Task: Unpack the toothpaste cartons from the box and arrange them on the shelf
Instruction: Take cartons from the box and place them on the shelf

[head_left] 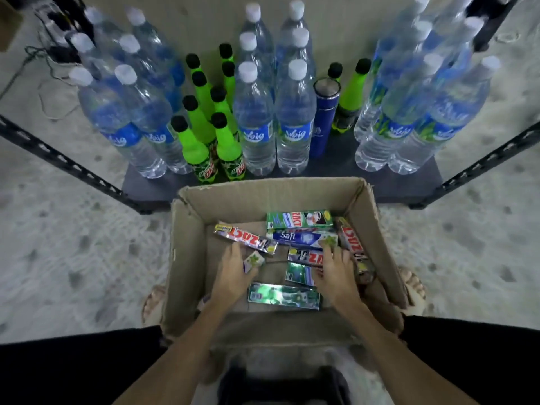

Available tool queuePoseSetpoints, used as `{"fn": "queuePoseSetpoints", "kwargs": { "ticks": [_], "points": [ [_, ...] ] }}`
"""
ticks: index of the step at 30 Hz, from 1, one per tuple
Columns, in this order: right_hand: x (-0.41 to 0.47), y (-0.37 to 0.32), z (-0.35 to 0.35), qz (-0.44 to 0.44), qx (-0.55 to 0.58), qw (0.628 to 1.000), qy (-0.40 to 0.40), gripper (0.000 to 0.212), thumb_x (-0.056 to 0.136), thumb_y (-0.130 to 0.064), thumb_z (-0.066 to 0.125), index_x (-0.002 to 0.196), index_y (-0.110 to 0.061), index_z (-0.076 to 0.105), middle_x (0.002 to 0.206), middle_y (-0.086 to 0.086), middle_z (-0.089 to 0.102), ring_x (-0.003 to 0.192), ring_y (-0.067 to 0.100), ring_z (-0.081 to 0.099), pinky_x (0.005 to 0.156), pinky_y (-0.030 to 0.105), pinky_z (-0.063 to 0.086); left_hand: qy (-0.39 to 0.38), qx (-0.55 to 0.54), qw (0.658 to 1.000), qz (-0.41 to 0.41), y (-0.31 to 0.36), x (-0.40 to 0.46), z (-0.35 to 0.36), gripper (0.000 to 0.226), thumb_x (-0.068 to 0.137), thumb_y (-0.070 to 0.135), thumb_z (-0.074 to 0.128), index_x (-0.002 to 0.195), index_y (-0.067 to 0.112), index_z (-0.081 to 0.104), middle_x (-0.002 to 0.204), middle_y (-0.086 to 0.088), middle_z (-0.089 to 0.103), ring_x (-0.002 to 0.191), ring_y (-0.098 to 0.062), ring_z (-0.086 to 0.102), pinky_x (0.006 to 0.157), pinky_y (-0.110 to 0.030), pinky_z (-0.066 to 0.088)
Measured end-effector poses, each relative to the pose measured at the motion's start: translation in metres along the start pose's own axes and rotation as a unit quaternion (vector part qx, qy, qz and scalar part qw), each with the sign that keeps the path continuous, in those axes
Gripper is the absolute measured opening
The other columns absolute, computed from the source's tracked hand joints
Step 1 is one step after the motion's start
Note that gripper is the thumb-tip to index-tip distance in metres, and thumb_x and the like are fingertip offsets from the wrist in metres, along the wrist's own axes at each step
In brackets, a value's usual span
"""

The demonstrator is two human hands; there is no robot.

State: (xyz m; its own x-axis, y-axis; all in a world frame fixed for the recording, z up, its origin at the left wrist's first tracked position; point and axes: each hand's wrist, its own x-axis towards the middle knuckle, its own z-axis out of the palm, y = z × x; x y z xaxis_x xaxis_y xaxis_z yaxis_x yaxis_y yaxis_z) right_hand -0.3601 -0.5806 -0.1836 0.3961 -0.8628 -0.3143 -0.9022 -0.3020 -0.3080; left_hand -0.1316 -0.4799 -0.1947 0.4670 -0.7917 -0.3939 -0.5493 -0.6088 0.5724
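Both forearms entered from the bottom of the frame and reached down into the cardboard box point(187, 258) at the lower centre. Left hand point(233, 273) had its fingers curled round the end of a small white carton point(253, 260), just below a red and silver Zact carton point(245, 238) that lay slanted on the box floor. Right hand point(336, 273) rested with bent fingers on another red Zact carton point(306, 257), but whether it really gripped it I could not tell. More toothpaste cartons lay loose in the box: a blue Safi carton point(301, 238), a green carton point(299, 219) behind it, and a shiny green carton point(283, 296) nearest the person. In the upper half stood the dark shelf point(152, 188), crowded with water bottles point(258, 112) and green soda bottles point(194, 141). I think each hand should take one carton by its long sides and lift straight up, as free shelf space seemed only along the front edge.
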Motion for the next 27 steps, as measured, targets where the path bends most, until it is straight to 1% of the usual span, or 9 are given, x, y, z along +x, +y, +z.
{"fn": "queuePoseSetpoints", "kwargs": {
  "ticks": [4, 7, 11, 14, 18, 21, 24, 25, 27],
  "points": [
    [0.026, -0.004, 0.004, -0.002, 0.008, 0.999, 0.036, 0.064, 0.091, -0.03, 0.067, 0.146, -0.012, 0.041, 0.141, 0.016, 0.048, 0.125, 0.034, 0.044, 0.106, 0.045, 0.038, -0.03, 0.019, 0.999, -0.029, -0.01, 0.003, 0.008, 0.057, 0.084, 0.024, 0.08, 0.128, 0.008, 0.049, 0.129, -0.013, 0.051, 0.121, -0.031, 0.052, 0.099, -0.043, 0.045],
    [0.05, -0.004, 0.0, -0.008, 0.012, 0.998, 0.054, 0.065, 0.091, -0.029, 0.068, 0.147, -0.015, 0.038, 0.146, 0.015, 0.043, 0.127, 0.032, 0.041, 0.106, 0.046, 0.037, -0.048, 0.02, 0.997, -0.049, -0.019, 0.012, 0.011, 0.057, 0.082, 0.022, 0.083, 0.127, 0.01, 0.049, 0.13, -0.012, 0.049, 0.121, -0.029, 0.052, 0.098, -0.04, 0.045],
    [0.077, 0.002, 0.0, 0.001, -0.003, 0.998, 0.061, 0.065, 0.091, -0.039, 0.068, 0.144, -0.018, 0.038, 0.15, 0.012, 0.04, 0.131, 0.032, 0.037, 0.105, 0.046, 0.034, -0.08, 0.039, 0.995, -0.047, -0.026, 0.019, 0.017, 0.058, 0.079, 0.024, 0.085, 0.121, 0.011, 0.048, 0.123, -0.009, 0.049, 0.111, -0.027, 0.056, 0.093, -0.046, 0.05],
    [0.09, 0.005, 0.002, 0.011, -0.013, 0.998, 0.067, 0.064, 0.09, -0.043, 0.068, 0.141, -0.018, 0.039, 0.145, 0.012, 0.046, 0.127, 0.033, 0.039, 0.101, 0.047, 0.032, -0.084, 0.035, 0.995, -0.036, -0.027, 0.021, 0.02, 0.057, 0.08, 0.016, 0.084, 0.123, 0.015, 0.047, 0.124, -0.005, 0.048, 0.112, -0.022, 0.058, 0.094, -0.042, 0.052],
    [0.103, 0.006, 0.008, 0.046, 0.029, 0.997, 0.061, 0.066, 0.086, -0.047, 0.072, 0.136, -0.019, 0.04, 0.137, 0.013, 0.053, 0.127, 0.034, 0.037, 0.102, 0.048, 0.029, -0.082, 0.019, 0.996, -0.041, -0.034, 0.022, 0.022, 0.058, 0.08, 0.014, 0.085, 0.125, 0.019, 0.049, 0.124, -0.001, 0.051, 0.113, -0.016, 0.057, 0.095, -0.033, 0.051],
    [0.107, 0.006, 0.015, 0.099, 0.074, 0.991, 0.042, 0.068, 0.082, -0.048, 0.077, 0.131, -0.019, 0.039, 0.138, 0.015, 0.053, 0.131, 0.036, 0.033, 0.104, 0.048, 0.026, -0.071, 0.026, 0.993, -0.086, -0.035, 0.023, 0.024, 0.067, 0.08, 0.018, 0.085, 0.131, 0.012, 0.043, 0.128, -0.007, 0.054, 0.116, -0.024, 0.058, 0.086, -0.028, 0.046],
    [0.108, 0.005, 0.019, 0.128, 0.143, 0.98, 0.044, 0.069, 0.078, -0.04, 0.083, 0.128, -0.021, 0.039, 0.139, 0.017, 0.051, 0.135, 0.035, 0.03, 0.105, 0.047, 0.026, -0.085, 0.031, 0.985, -0.147, -0.032, 0.024, 0.023, 0.086, 0.081, 0.02, 0.084, 0.145, 0.006, 0.029, 0.13, -0.015, 0.058, 0.118, -0.031, 0.06, 0.087, -0.035, 0.051],
    [0.108, 0.004, 0.018, 0.131, 0.162, 0.977, 0.05, 0.07, 0.077, -0.037, 0.084, 0.128, -0.022, 0.039, 0.139, 0.017, 0.051, 0.134, 0.035, 0.03, 0.105, 0.046, 0.027, -0.088, 0.041, 0.985, -0.144, -0.034, 0.024, 0.023, 0.082, 0.081, 0.019, 0.084, 0.143, 0.008, 0.032, 0.129, -0.015, 0.06, 0.116, -0.031, 0.062, 0.088, -0.038, 0.054],
    [0.106, 0.003, 0.016, 0.119, 0.166, 0.977, 0.068, 0.074, 0.075, -0.035, 0.086, 0.13, -0.022, 0.039, 0.139, 0.015, 0.053, 0.133, 0.034, 0.032, 0.103, 0.046, 0.027, -0.079, 0.058, 0.988, -0.118, -0.036, 0.023, 0.022, 0.059, 0.081, 0.018, 0.083, 0.124, 0.017, 0.042, 0.124, -0.011, 0.063, 0.109, -0.027, 0.065, 0.084, -0.041, 0.057]
  ]
}}
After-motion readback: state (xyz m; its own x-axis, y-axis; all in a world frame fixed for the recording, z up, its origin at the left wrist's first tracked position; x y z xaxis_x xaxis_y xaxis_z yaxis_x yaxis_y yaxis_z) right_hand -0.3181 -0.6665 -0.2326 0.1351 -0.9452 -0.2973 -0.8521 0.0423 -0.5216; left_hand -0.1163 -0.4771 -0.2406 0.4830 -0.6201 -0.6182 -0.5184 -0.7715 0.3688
